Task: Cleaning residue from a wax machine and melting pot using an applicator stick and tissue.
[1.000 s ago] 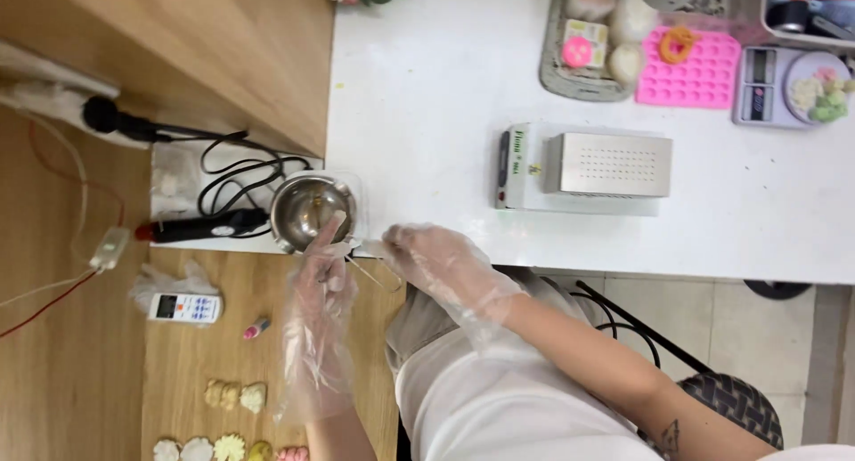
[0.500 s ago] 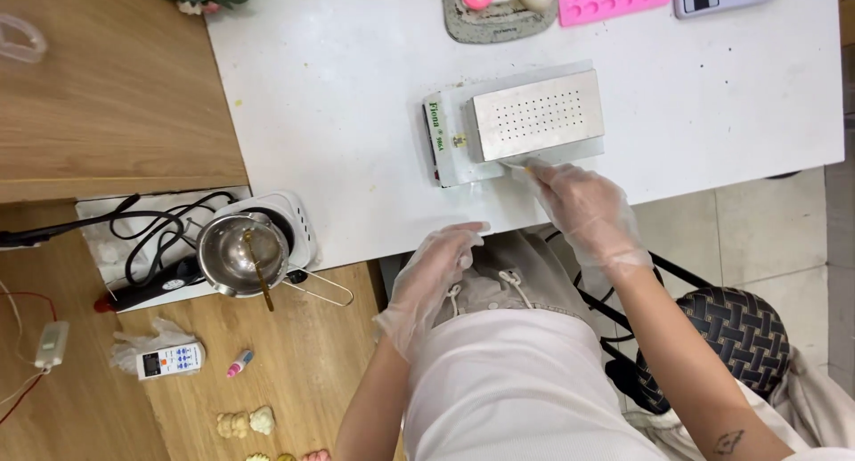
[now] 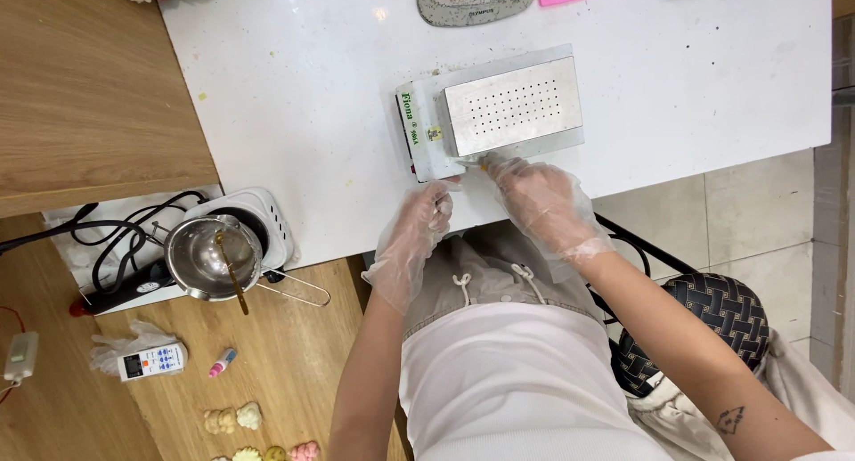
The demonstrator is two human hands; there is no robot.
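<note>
I am watching 2 gloved hands working the metal box [image 3: 499,114]: left hand [image 3: 414,234] curled loosely, gripping nothing, right hand [image 3: 539,198] fingertips spread, steadying its edge.

Boxy metal appliance [image 3: 499,114], perforated steel top plate, flat near the white table's [image 3: 294,87] front edge.

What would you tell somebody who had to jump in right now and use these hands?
Left hand: gloved, at the near left corner of the metal box with the perforated top, touching its white end.
Right hand: gloved, fingertips on the box's near edge.
The box sits on the white table, close to its near edge.
The small metal pot rests on the white hotplate to the left, with nobody touching it.
Whether either hand grips anything is unclear.
</note>
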